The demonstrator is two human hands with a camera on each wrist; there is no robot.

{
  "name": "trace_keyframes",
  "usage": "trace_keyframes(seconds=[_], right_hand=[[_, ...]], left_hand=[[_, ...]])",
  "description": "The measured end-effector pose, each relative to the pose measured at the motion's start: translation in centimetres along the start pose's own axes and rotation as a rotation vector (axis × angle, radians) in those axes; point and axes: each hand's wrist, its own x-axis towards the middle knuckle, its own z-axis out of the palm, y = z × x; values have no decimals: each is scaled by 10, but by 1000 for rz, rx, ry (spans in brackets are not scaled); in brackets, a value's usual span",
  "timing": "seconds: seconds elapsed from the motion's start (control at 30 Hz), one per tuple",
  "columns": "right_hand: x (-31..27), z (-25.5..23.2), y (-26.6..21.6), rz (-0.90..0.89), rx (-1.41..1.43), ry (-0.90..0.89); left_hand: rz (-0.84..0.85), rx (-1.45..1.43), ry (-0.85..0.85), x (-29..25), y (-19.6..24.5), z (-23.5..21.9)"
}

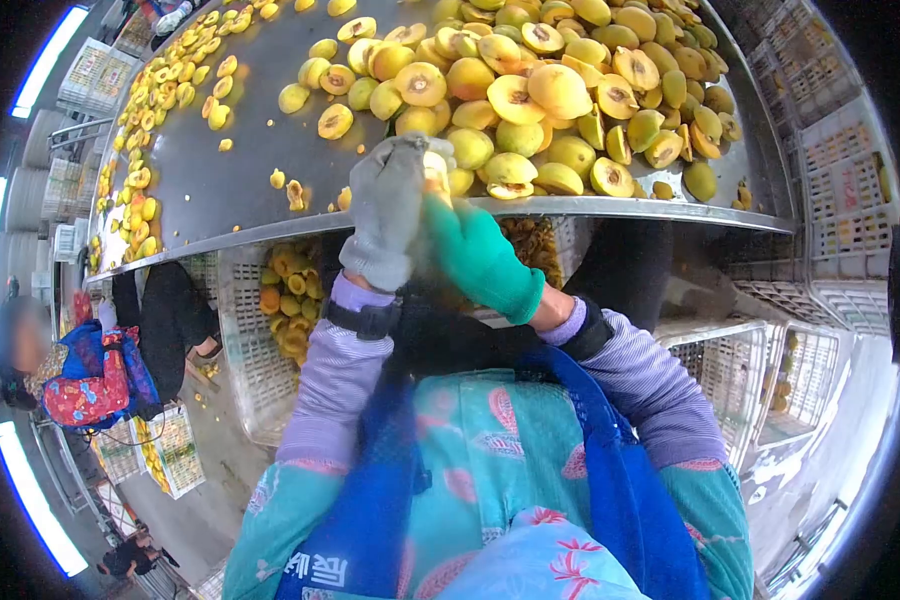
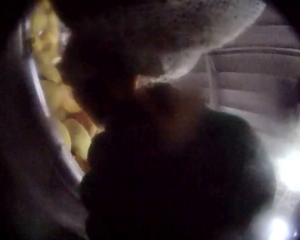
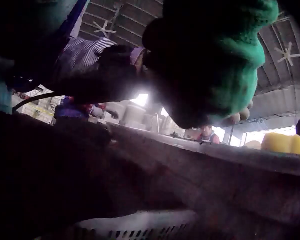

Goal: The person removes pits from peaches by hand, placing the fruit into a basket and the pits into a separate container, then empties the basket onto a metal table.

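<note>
In the head view a grey-gloved left hand (image 1: 385, 205) grips a yellow fruit piece (image 1: 436, 178) just over the table's near edge. The green-gloved right hand (image 1: 485, 260) meets it from the right, fingers curled against the fruit's lower side; blur hides whether a tool is in it. A large heap of whole and halved yellow fruit (image 1: 515, 100) lies right behind the hands. The left wrist view is mostly dark, with part of the pale glove (image 2: 190, 40) at the top. Curled green fingers of the right hand (image 3: 215, 65) show in the right wrist view.
The metal table (image 1: 240, 165) carries more cut fruit along its left side. Below its edge stand a crate (image 1: 245, 350) with fruit pieces and another crate (image 1: 715, 380) at right. Stacked crates (image 1: 840, 190) stand far right. A person in red and blue (image 1: 85, 385) is at left.
</note>
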Motion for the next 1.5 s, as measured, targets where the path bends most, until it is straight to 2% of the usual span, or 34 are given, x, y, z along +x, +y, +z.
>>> trace_keyframes(seconds=[0.07, 0.1, 0.13, 0.17, 0.2, 0.23, 0.3, 0.33, 0.37, 0.4, 0.47, 0.5, 0.53, 0.6, 0.67, 0.73, 0.8, 0.83, 0.93, 0.97, 1.0, 1.07, 1.1, 1.13, 1.17, 1.2, 1.23, 1.27, 1.33, 1.37, 1.4, 1.47, 1.5], right_hand=[[13, -12, -13, 728, 787, -192], [19, -18, -15, 866, 981, -249], [25, -24, -18, 1024, 1153, -293], [25, -30, -17, 964, 1129, -302], [22, -33, -18, 1013, 1279, -318], [19, -35, -19, 1069, 1423, -333], [19, -37, -21, 1357, 2071, -352], [20, -38, -21, 1481, 2404, -357], [19, -38, -21, 1425, 2273, -376], [19, -36, -23, 1392, 1989, -335], [13, -33, -33, 1308, 1421, -248], [15, -39, -35, 1300, 1418, -246], [17, -43, -31, 1330, 1727, -314], [18, -48, -21, 1333, 2372, -460], [18, -47, -17, 1296, 2425, -513], [17, -48, -13, 1265, 2468, -573], [19, -49, -16, 1235, 2550, -627], [21, -48, -18, 1216, 2592, -665], [18, -53, -26, 1138, 2479, -828], [19, -58, -35, 1260, 2369, -751], [18, -61, -38, 1267, 2411, -761], [14, -68, -35, 1280, 2498, -773], [5, -66, -26, 1371, 2561, -744], [-5, -64, -12, 1415, 2498, -742], [-29, -56, 5, 1598, 2328, -684], [-30, -61, 4, 1976, 1770, -390], [-78, -38, 37, 2073, 1745, -329], [-83, -42, 37, 1955, 1692, -457], [-85, -51, 41, 1708, 1547, -704], [-49, -63, 23, 1675, 1398, -760], [-36, -63, 14, 1582, 1304, -727], [-20, -68, 3, 1403, 1123, -651], [-7, -81, 1, 1350, 1155, -657]], left_hand=[[-22, -79, 89, 2, -4, 10], [-29, -118, 133, 4, -5, 13], [86, -9, 58, 6, -4, 12], [194, 103, -18, 7, -3, 8], [298, 217, -98, 8, -1, 4], [607, 505, -230, 11, 9, -5], [287, 293, -232, 16, -4, 2], [291, 315, -242, 20, -10, 1], [294, 336, -252, 23, -16, 1], [298, 358, -262, 27, -21, 1], [410, 404, -301, 27, -21, 6], [438, 385, -304, 29, -28, 8], [465, 365, -307, 29, -33, 10], [212, 123, -366, 28, -41, 8], [87, 24, -380, 24, -29, 6], [-45, -237, -340, 14, -6, 10], [-259, -706, -240, -5, 10, 9], [-246, -591, -104, -11, 9, 7], [-318, -751, 22, -31, 13, -5], [-280, -820, 95, -35, 12, -8], [-235, -886, 165, -40, 10, -12], [-336, -1301, 114, -42, -11, -56], [-376, -1051, 177, -42, -20, -85], [-401, -805, 235, -39, -24, -106], [-25, 47, 240, -48, -18, -112], [-73, 222, 214, -31, -14, -125], [-132, 393, 185, -10, -12, -140], [-209, 560, 147, 9, -13, -147], [-14, 846, 293, 66, 3, -122], [-104, 942, 254, 94, -3, -105], [-186, 1041, 214, 119, -10, -92], [-47, 1188, -3, 157, -67, -104], [20, 1262, -121, 167, -84, -104]])
